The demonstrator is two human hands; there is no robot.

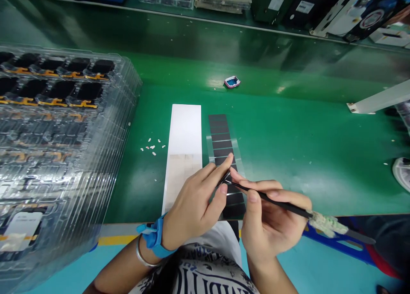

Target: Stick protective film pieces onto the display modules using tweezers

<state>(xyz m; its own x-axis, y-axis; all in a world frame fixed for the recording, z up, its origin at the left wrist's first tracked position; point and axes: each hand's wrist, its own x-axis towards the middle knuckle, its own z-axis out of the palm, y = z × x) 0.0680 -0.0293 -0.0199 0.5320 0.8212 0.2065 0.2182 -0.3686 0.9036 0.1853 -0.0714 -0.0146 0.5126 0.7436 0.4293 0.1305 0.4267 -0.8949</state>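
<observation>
My right hand (272, 225) grips black tweezers (288, 206), their rear end wrapped in pale, ragged tape. The tips point left, at a small dark flat piece (223, 178) that my left hand (195, 204) pinches between thumb and fingers. Much of that piece is hidden by the fingers, so its kind does not show. Beneath both hands lies a clear strip with black rectangular stickers (219, 129) in a column. Left of it is a long white sheet (187, 129), its lower half beige, partly under my left hand. Several tiny white scraps (153, 147) are scattered beside the sheet.
At the left rises a tall stack of clear plastic trays (120, 110) holding small black screens with orange flex cables. A small pink-rimmed case (232, 82) lies towards the back of the green table (304, 148). A shelf with boxes crosses the back; a white bracket (378, 98) stands right.
</observation>
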